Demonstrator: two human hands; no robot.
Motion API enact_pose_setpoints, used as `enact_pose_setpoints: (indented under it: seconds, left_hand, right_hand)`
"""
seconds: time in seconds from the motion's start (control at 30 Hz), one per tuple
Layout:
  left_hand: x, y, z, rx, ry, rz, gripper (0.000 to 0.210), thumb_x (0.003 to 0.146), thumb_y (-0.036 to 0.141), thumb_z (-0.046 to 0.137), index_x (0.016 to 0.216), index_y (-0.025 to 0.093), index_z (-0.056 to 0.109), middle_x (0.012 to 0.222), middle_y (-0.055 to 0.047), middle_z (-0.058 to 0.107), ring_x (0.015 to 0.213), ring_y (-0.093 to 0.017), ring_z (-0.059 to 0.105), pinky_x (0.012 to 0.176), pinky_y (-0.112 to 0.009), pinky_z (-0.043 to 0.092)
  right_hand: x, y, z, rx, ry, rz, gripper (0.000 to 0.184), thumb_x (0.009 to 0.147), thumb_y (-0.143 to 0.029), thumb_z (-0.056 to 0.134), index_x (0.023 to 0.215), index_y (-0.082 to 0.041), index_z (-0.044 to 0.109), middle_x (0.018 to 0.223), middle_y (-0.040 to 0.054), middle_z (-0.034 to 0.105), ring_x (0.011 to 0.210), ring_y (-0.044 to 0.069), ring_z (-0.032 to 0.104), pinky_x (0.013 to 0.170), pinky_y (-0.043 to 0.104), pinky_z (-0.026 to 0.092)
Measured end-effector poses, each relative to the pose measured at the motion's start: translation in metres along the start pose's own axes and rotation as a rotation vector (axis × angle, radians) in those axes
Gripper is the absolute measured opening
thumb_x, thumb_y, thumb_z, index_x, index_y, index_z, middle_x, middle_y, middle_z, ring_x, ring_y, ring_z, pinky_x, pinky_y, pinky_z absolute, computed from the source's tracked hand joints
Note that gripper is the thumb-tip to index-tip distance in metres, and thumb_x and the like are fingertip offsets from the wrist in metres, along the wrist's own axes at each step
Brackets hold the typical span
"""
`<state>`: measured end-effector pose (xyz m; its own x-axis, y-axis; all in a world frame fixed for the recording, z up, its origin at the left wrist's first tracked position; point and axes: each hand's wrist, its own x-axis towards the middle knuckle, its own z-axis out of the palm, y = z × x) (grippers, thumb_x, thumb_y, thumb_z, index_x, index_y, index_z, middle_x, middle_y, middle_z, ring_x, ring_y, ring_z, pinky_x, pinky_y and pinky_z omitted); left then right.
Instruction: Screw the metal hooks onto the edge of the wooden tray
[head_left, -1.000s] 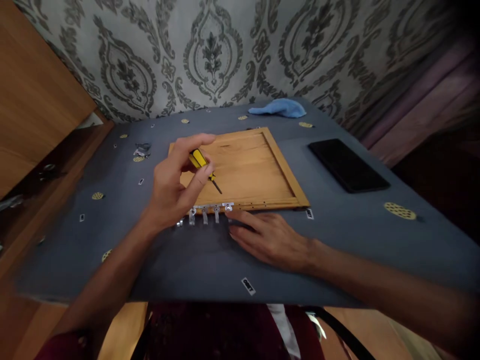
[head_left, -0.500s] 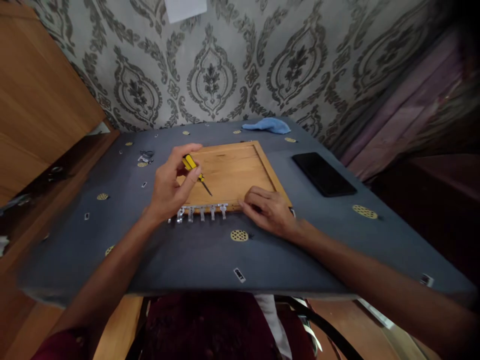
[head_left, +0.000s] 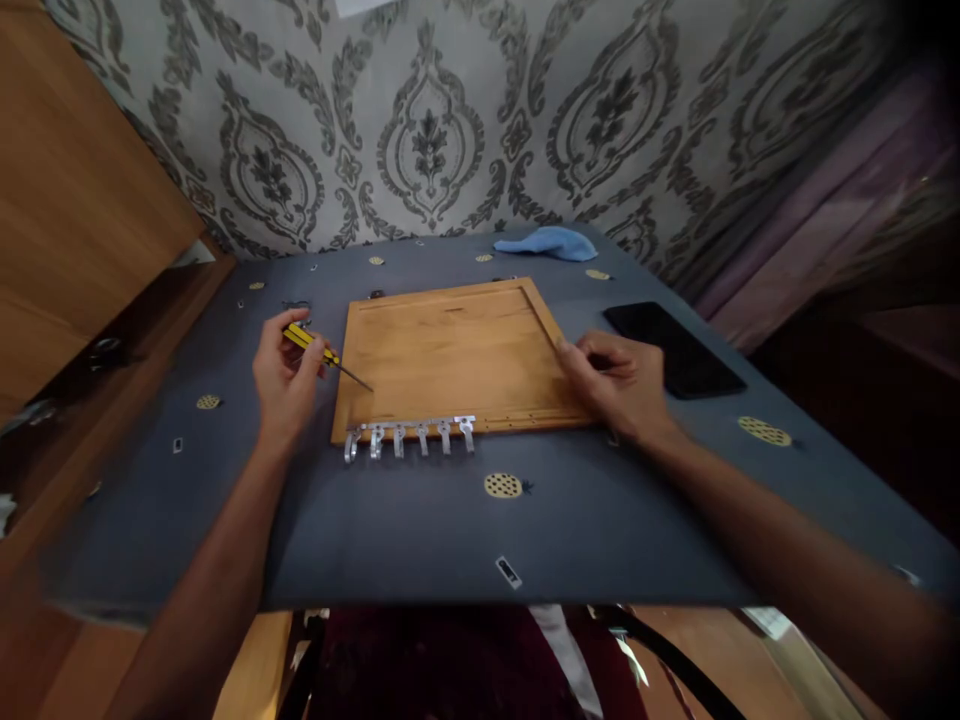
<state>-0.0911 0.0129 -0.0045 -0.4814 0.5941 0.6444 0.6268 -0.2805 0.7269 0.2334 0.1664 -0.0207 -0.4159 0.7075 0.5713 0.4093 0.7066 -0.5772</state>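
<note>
A yellow-handled screwdriver (head_left: 306, 343) is held in my left hand (head_left: 285, 375), its thin shaft angled down over the left side of a wooden panel (head_left: 450, 350). The panel has a raised rim and lies flat on the table. Along its near edge runs a row of several metal hooks (head_left: 422, 438), with small holes in the wood to the right of them. My right hand (head_left: 619, 385) has its fingers closed at the panel's right rim, thumb against the wood.
A dark cloth with pineapple prints covers the table (head_left: 390, 540). Right of the panel lies a black phone (head_left: 679, 350). A blue cloth (head_left: 551, 243) rests near the patterned wall (head_left: 431, 130). A wooden cabinet (head_left: 90, 180) stands at the left.
My left hand has moved left with the screwdriver, off the panel's middle. My right hand has gone from the near edge to the right rim. The view has shifted slightly.
</note>
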Motion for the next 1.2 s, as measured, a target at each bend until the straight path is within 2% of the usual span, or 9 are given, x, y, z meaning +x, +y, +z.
enact_pose_setpoints:
  seconds: [0.1,0.2,0.33,0.47,0.6,0.77,0.8,1.0,1.2]
  left_hand:
    - [-0.004,0.006,-0.001,0.110,-0.061,0.005,0.033,0.092,0.032,0.064,0.122,0.023,0.055,0.086,0.000,0.065,0.069,-0.011,0.064,0.057,-0.021,0.051]
    - [-0.011,0.010,-0.003,0.170,-0.089,-0.023,0.033,0.093,0.029,0.063,0.125,0.026,0.055,0.098,-0.002,0.067,0.081,-0.013,0.068,0.069,-0.024,0.055]
    - [-0.026,0.009,-0.006,0.218,-0.088,-0.076,0.032,0.094,0.022,0.060,0.125,0.027,0.053,0.100,-0.002,0.066,0.088,-0.016,0.070,0.076,-0.027,0.058]
    - [-0.031,-0.001,-0.007,0.216,-0.049,-0.085,0.028,0.095,0.021,0.057,0.122,0.027,0.054,0.096,-0.002,0.066,0.082,-0.016,0.070,0.072,-0.027,0.060]
    - [-0.018,-0.004,-0.012,0.236,-0.073,-0.122,0.025,0.094,0.026,0.058,0.119,0.027,0.055,0.094,-0.001,0.067,0.079,-0.015,0.069,0.069,-0.024,0.058]
    - [-0.012,0.004,-0.016,0.212,-0.108,-0.113,0.024,0.090,0.032,0.064,0.113,0.024,0.058,0.093,0.000,0.066,0.077,-0.013,0.066,0.070,-0.023,0.053]
    - [-0.012,0.005,-0.015,0.201,-0.116,-0.121,0.024,0.090,0.033,0.064,0.112,0.024,0.058,0.093,0.000,0.066,0.075,-0.013,0.066,0.068,-0.023,0.053]
    - [-0.016,0.004,-0.005,0.095,-0.186,-0.144,0.028,0.090,0.035,0.061,0.115,0.022,0.056,0.090,0.000,0.065,0.075,-0.014,0.065,0.067,-0.024,0.053]
    - [-0.012,-0.012,0.005,0.076,-0.219,-0.192,0.028,0.096,0.038,0.059,0.113,0.016,0.057,0.093,-0.003,0.064,0.076,-0.013,0.064,0.070,-0.029,0.057]
  right_hand:
    - [0.002,0.013,-0.001,-0.020,0.006,0.055,0.052,0.093,-0.054,0.051,0.054,-0.022,0.041,0.051,-0.0037,0.037,0.049,0.010,0.036,0.050,0.027,0.029]
    - [0.005,0.024,-0.003,-0.046,0.018,0.098,0.054,0.091,-0.056,0.055,0.051,-0.021,0.044,0.048,-0.0032,0.040,0.045,0.010,0.039,0.048,0.027,0.030]
    - [0.008,0.034,-0.008,-0.176,-0.001,0.101,0.053,0.090,-0.062,0.055,0.055,-0.023,0.054,0.050,-0.0007,0.054,0.043,0.014,0.053,0.045,0.028,0.037]
    - [0.007,0.044,-0.006,-0.161,-0.006,0.159,0.051,0.088,-0.067,0.052,0.057,-0.027,0.060,0.053,0.0002,0.061,0.044,0.018,0.060,0.044,0.030,0.045]
    - [0.011,0.048,-0.007,-0.131,-0.052,0.123,0.055,0.086,-0.073,0.050,0.057,-0.028,0.062,0.054,0.0010,0.063,0.044,0.019,0.062,0.043,0.030,0.045]
    - [0.014,0.039,-0.005,-0.124,-0.069,0.026,0.058,0.089,-0.068,0.047,0.054,-0.023,0.055,0.051,0.0018,0.056,0.045,0.017,0.055,0.048,0.030,0.042]
    - [0.014,0.038,-0.004,-0.116,-0.082,0.038,0.057,0.089,-0.068,0.048,0.055,-0.023,0.053,0.052,0.0019,0.056,0.047,0.017,0.055,0.049,0.030,0.041]
    - [0.015,0.044,0.002,-0.132,0.044,0.128,0.056,0.086,-0.066,0.041,0.049,-0.023,0.041,0.048,-0.0010,0.039,0.047,0.014,0.039,0.048,0.030,0.030]
    - [0.018,0.049,0.002,-0.111,0.127,0.197,0.054,0.082,-0.065,0.041,0.048,-0.024,0.038,0.048,-0.0018,0.032,0.047,0.013,0.034,0.047,0.031,0.027]
